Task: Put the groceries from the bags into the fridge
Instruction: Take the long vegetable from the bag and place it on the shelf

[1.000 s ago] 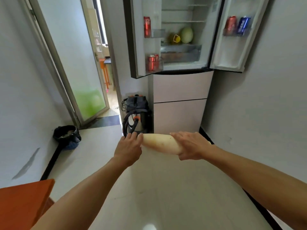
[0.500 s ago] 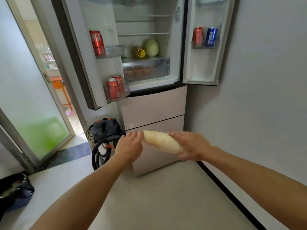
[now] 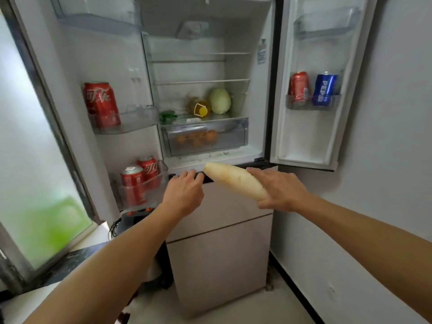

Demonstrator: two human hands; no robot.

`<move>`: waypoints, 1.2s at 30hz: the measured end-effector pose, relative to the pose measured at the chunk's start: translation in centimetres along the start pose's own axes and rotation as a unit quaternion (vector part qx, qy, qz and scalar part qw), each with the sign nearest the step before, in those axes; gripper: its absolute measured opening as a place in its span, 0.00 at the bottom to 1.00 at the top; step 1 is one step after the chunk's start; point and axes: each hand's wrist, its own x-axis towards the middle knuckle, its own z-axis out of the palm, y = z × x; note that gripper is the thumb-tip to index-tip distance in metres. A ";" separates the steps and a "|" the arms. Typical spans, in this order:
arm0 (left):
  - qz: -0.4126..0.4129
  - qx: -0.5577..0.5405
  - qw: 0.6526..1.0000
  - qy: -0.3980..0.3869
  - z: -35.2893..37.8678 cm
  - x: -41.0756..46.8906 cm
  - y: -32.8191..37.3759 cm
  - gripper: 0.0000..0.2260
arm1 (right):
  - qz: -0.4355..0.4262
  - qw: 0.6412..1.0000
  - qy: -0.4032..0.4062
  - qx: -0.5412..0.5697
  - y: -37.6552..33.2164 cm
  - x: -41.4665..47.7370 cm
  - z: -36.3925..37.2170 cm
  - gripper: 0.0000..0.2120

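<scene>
My right hand point(image 3: 281, 191) holds the thick end of a long white radish point(image 3: 235, 180), which points up and left toward the open fridge point(image 3: 205, 157). My left hand point(image 3: 184, 195) hovers just left of the radish tip with relaxed fingers and no longer touches it. Both fridge doors stand open. On the lower shelf lie a pale green cabbage point(image 3: 219, 100), a yellow-capped bottle point(image 3: 201, 108) and something green point(image 3: 167, 115). The clear drawer point(image 3: 236, 134) below holds orange fruit point(image 3: 198, 137).
Red cans point(image 3: 101, 104) point(image 3: 139, 181) sit in the left door's bins. A red can point(image 3: 299, 86) and a blue can point(image 3: 325, 88) sit in the right door's bin. Closed lower drawers point(image 3: 219, 260) are below my hands, a grey wall to the right, a glass door point(image 3: 35, 183) to the left.
I have come closer to the fridge and it now fills the view. My left hand has let go of the radish tip. My right hand has raised the radish toward the fridge opening.
</scene>
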 end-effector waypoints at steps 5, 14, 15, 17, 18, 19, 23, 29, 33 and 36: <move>0.010 0.009 0.999 0.031 2.3 9.0 -2.5 0.12 | -0.008 0.999 0.035 -0.034 3.3 8.9 0.5 0.44; 0.010 -0.016 0.997 0.080 4.6 25.6 -8.8 0.14 | 0.046 0.994 0.091 -0.040 8.6 25.0 -4.0 0.43; 0.010 -0.024 0.996 0.083 4.4 27.1 -9.1 0.16 | 0.055 0.993 0.100 -0.034 9.1 26.6 -4.8 0.41; 0.001 -0.024 0.996 0.091 4.2 30.0 -9.6 0.18 | 0.069 0.990 0.118 -0.037 10.1 30.0 -6.3 0.39; -0.006 -0.016 0.995 0.096 4.1 31.3 -9.9 0.19 | 0.073 0.988 0.126 -0.045 10.6 31.7 -6.9 0.38; -0.014 -0.008 0.994 0.106 4.2 32.6 -10.3 0.18 | 0.075 0.987 0.130 -0.052 11.1 33.4 -7.4 0.37; -0.043 0.006 0.988 0.146 5.3 37.2 -12.5 0.12 | 0.072 0.987 0.129 -0.064 13.1 40.3 -8.9 0.34; -0.092 0.014 0.983 0.160 7.1 43.7 -12.6 0.19 | 0.083 0.991 0.093 -0.041 15.7 50.2 -9.1 0.34; -0.092 0.044 0.972 0.212 7.1 49.0 -14.3 0.18 | 0.102 0.992 0.067 0.034 18.5 57.2 -8.7 0.38; -0.121 0.049 0.966 0.221 7.4 52.4 -16.7 0.18 | 0.090 0.992 0.048 0.069 19.8 61.3 -8.5 0.34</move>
